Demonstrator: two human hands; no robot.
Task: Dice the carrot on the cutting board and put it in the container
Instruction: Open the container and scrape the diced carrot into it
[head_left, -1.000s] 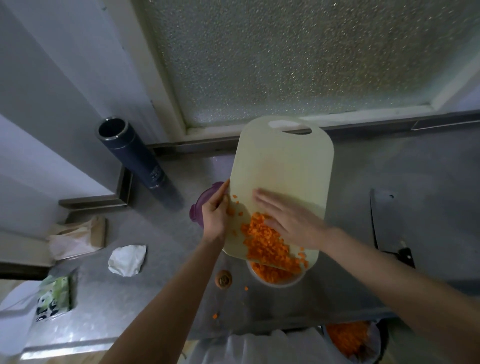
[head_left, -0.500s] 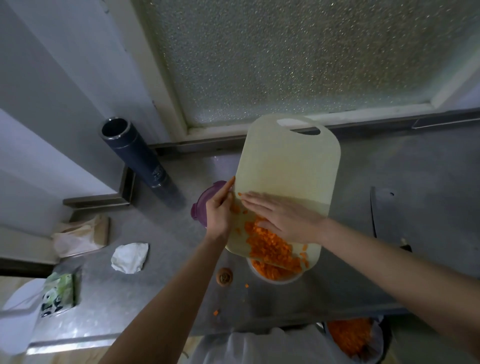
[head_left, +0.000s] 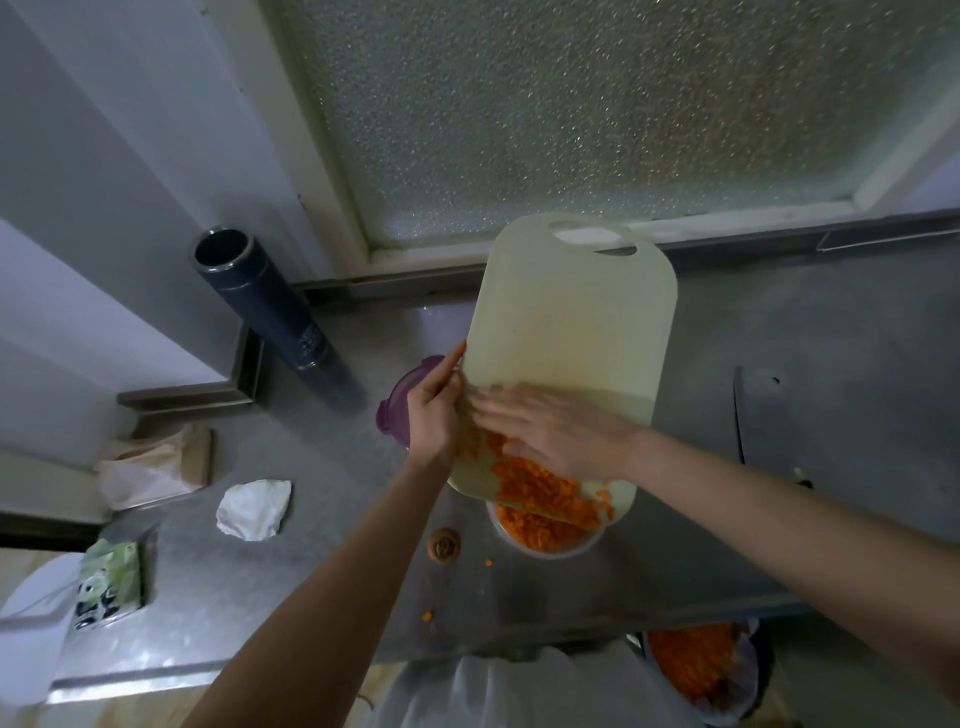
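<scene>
A frosted, pebbled window (head_left: 571, 104) fills twelve to two o'clock, letting in dim daylight. A pale wall (head_left: 104, 156) stands at ten — a grey steel counter (head_left: 779, 338) lies below.

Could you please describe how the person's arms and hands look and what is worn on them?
The left forearm and right forearm are bare to the frame edge: no sleeves, gloves or watch. The left hand and right hand show no rings, though the right is blurred. A white garment covers the torso.
</scene>
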